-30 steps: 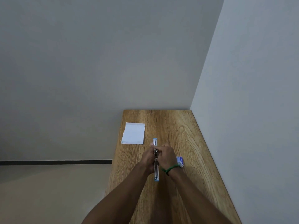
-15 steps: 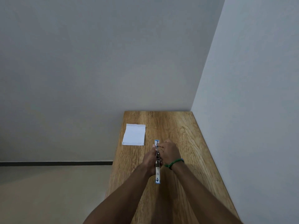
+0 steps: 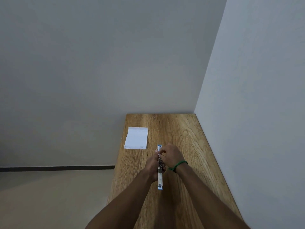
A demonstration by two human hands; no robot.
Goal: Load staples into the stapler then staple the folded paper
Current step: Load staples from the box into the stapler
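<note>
You are working at a narrow wooden table [image 3: 186, 139] that is butting against the wall on your right and at the far end; its left edge is dropping straight to the floor. The folded paper [image 3: 136, 138] is lying flat near that left edge, well apart from your hands; it is looking light and limp, so it is probably best pinned flat or pinched at one edge. The stapler [image 3: 160, 171] is sitting between your hands, pointing away from you, seemingly opened out long. It is reading as stiff metal, light, with a sprung part that could snap; hold it by the body sides. Your left hand [image 3: 152, 167] is clamped on the stapler's left side. Your right hand [image 3: 172, 156] is pinching near the front channel; whether staples are in it, I cannot tell. Open room is lying ahead and to the right.
</note>
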